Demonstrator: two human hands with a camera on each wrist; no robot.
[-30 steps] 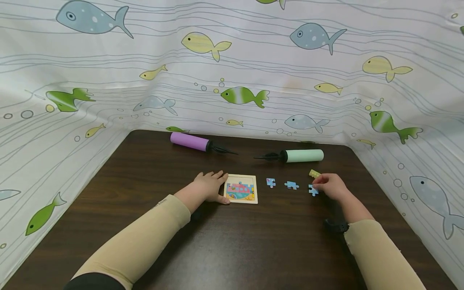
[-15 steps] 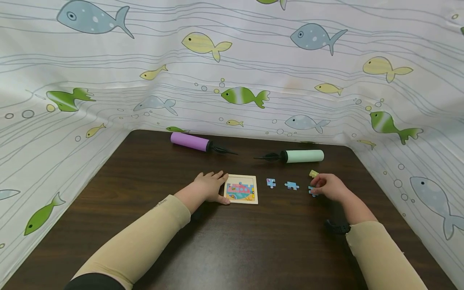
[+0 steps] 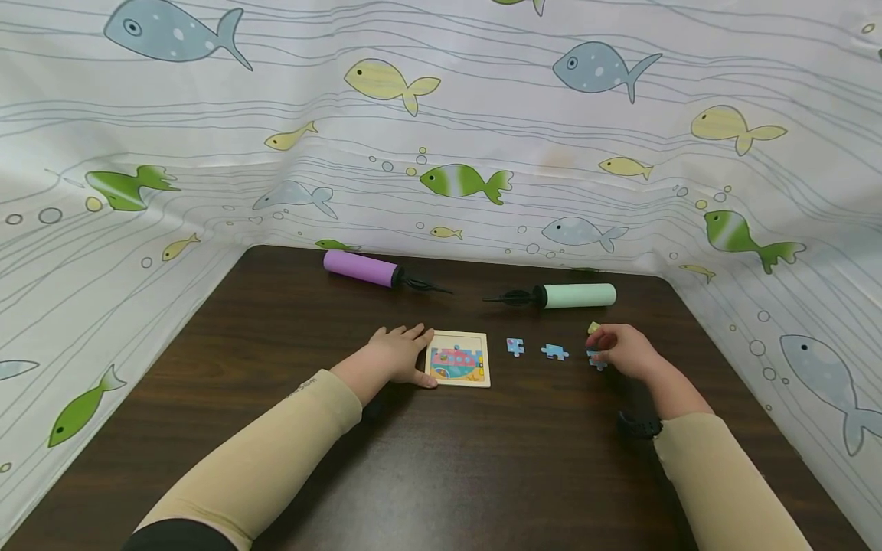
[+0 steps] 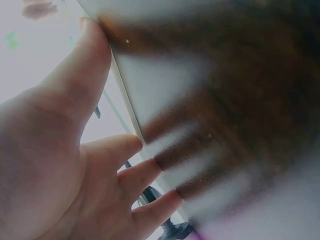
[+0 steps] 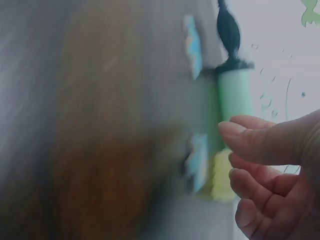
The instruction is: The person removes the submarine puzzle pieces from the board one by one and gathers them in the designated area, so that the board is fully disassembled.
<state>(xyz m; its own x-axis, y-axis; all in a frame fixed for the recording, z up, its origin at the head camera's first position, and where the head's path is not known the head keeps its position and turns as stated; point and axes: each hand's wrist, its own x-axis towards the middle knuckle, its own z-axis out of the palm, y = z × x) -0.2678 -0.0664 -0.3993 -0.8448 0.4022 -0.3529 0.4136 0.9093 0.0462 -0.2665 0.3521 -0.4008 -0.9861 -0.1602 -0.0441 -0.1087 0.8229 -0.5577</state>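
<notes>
Puzzle piece (image 5: 220, 179), yellow, lies just beside right fingers (image 5: 251, 190).

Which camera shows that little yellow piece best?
The right wrist view: the yellow piece looks largest there, though blurred. The head view shows only a small part beyond the right hand; the left wrist view shows none.

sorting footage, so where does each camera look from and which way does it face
Head: on the head, facing forward and down at the dark brown wooden table; left hand, right hand and beige fabric sleeves show.
Left wrist: on that wrist, facing its hand's work; palm, thumb and fingers show.
Right wrist: on that wrist, facing its hand's work; thumb and fingers show.
Head and right wrist share the mint-green cylinder with black tip.
</notes>
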